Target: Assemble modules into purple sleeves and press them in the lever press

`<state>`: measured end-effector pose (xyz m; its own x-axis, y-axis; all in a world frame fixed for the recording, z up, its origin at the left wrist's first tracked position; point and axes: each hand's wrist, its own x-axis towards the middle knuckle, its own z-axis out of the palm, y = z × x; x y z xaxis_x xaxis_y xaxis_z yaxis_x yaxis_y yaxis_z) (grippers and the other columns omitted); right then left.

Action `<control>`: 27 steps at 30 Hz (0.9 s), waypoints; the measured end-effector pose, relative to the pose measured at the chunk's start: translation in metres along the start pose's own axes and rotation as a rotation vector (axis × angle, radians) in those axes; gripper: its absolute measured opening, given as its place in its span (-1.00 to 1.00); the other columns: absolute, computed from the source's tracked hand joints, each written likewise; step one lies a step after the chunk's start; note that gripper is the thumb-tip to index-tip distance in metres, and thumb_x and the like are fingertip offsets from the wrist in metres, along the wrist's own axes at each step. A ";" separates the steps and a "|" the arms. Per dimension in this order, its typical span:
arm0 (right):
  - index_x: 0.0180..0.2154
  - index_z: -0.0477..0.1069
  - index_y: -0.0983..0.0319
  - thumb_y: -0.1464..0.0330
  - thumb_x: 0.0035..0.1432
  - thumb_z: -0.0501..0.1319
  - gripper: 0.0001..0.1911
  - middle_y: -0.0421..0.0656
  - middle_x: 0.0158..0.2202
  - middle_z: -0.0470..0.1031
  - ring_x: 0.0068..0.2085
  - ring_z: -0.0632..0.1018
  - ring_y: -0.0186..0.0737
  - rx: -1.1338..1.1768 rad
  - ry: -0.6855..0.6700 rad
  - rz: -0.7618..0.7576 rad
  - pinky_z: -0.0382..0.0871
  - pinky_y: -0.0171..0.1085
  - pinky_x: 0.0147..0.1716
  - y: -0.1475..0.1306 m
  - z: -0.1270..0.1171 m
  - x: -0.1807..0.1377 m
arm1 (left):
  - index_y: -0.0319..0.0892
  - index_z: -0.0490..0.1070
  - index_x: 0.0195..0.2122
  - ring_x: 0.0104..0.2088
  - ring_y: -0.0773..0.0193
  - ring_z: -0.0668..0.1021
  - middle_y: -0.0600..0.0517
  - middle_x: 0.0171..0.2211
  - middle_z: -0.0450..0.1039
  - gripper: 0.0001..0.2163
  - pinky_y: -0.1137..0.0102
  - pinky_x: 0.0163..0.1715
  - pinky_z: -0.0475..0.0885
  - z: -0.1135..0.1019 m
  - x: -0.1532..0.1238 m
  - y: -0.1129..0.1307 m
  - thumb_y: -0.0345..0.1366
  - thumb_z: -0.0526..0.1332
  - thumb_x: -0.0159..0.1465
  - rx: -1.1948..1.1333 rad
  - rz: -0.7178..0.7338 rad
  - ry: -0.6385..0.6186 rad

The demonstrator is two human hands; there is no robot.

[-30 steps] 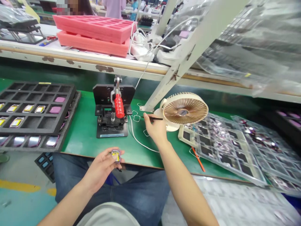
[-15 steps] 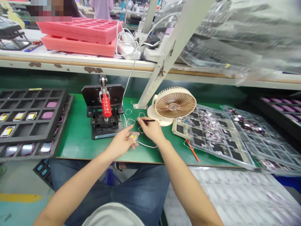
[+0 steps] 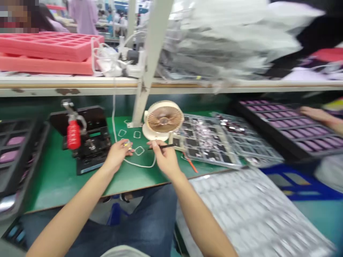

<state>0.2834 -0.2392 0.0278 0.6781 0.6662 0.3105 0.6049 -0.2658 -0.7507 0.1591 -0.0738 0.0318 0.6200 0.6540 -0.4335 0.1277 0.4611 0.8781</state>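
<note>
My left hand is closed around a small squarish device part with a yellow patch and a shiny rim. In my right hand is a thin black pen-like tool, probably tweezers or a pick, pinched between thumb and fingers and lying level above the bench. Between the hands, a thin white square ring lies on the green bench top. More such rings, one here, rest farther back. A white cable runs below the hands.
A black clamp press with a red handle stands left. A cream fan is behind my right hand. Clear trays and an orange stick lie right. Another person's hand is over a black tray of purple pieces.
The view has swung to the right, showing the tray of purple pieces and another person's hand. My hands have moved apart, each still holding its thing.
</note>
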 end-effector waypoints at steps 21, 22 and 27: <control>0.06 0.57 0.28 0.04 0.44 0.28 -0.55 0.03 0.04 0.63 0.07 0.64 -0.01 -0.935 -0.051 0.441 0.50 0.06 0.14 0.140 -0.181 0.102 | -0.25 0.64 0.00 0.07 -0.23 0.70 -0.21 -0.01 0.71 -0.43 0.21 0.01 0.70 -0.066 -0.130 -0.054 -0.23 0.68 -0.04 -0.263 -0.283 0.016; 0.07 0.56 0.28 0.06 0.46 0.26 -0.57 0.02 0.05 0.62 0.07 0.63 -0.03 -0.945 -0.052 0.439 0.50 0.06 0.15 0.141 -0.180 0.101 | -0.27 0.64 -0.02 0.04 -0.22 0.72 -0.21 -0.06 0.72 -0.43 0.21 0.01 0.71 -0.069 -0.132 -0.057 -0.25 0.69 -0.06 -0.263 -0.290 0.030; 0.11 0.52 0.24 0.16 0.48 0.27 -0.66 -0.02 0.13 0.56 0.10 0.60 -0.04 -0.977 -0.032 0.374 0.52 0.06 0.15 0.146 -0.185 0.094 | -0.25 0.63 -0.01 -0.21 -0.07 0.77 -0.22 -0.07 0.73 -0.39 0.30 -0.29 0.74 -0.075 -0.133 -0.063 -0.27 0.71 -0.11 -0.235 -0.312 0.054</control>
<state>0.5128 -0.3441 0.0548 0.8889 0.4393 0.1297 0.4422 -0.8969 0.0070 0.0101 -0.1448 0.0185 0.5371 0.4879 -0.6881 0.1196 0.7634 0.6348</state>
